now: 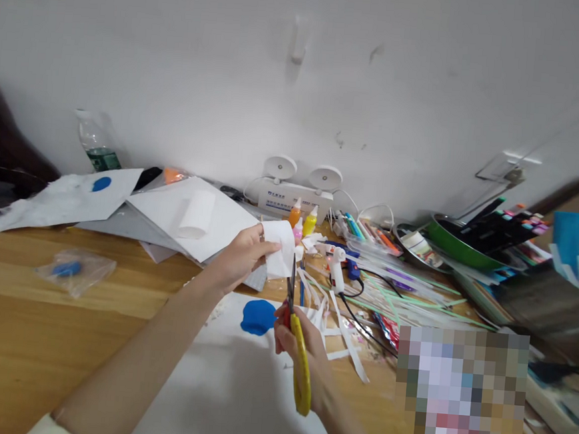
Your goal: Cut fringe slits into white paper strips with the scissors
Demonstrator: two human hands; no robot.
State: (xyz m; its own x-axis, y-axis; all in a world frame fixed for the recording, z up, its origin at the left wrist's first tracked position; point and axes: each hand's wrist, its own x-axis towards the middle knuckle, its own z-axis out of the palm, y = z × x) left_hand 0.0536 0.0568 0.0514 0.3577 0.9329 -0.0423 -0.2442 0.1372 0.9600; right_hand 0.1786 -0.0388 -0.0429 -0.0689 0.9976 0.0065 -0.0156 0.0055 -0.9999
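Dim-ish, soft light; faint shadow on paper (190, 396) toward desk (49, 338) front edge; R edge blurry, stretched, part pixelated.

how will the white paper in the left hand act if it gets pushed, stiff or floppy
The paper will probably bend rather than stay stiff, since its upper part already curves over. It is likely light for its size: it looks thin, and the left hand pinches it near one edge.
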